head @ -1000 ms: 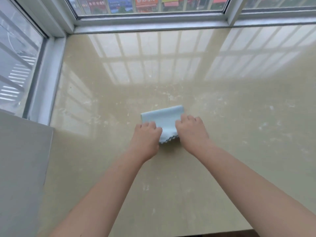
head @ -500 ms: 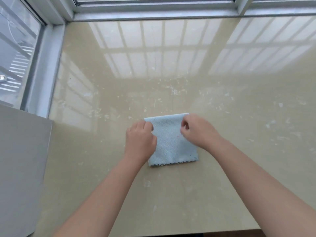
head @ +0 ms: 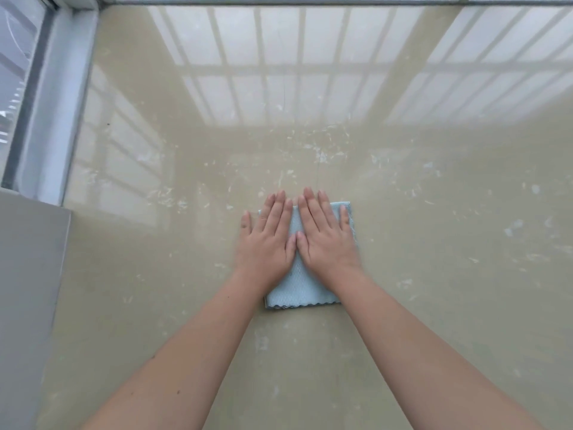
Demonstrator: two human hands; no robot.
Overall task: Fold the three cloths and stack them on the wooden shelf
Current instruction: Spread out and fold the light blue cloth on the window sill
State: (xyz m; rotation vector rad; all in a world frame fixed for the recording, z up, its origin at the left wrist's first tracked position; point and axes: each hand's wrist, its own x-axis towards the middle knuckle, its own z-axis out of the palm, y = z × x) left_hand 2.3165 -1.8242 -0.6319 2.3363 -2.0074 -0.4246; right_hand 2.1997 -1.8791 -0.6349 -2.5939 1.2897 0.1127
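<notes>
A small light blue cloth [head: 302, 290], folded into a rectangle with a scalloped near edge, lies flat on the glossy beige sill [head: 434, 274]. Both palms press down on it. My left hand [head: 266, 240] lies flat with fingers spread over the cloth's left part and partly on the sill. My right hand [head: 327, 238] lies flat beside it, covering the cloth's right part. The thumbs touch in the middle. Only one cloth is in view, and no wooden shelf is visible.
A window frame [head: 55, 97] runs along the left edge, and another strip of frame runs along the top. A grey wall panel [head: 28, 290] stands at the near left. The sill surface carries pale scuff marks.
Both hands went from pinching the cloth's far corners with curled fingers to lying flat and open on top of it. The camera has tilted further down.
</notes>
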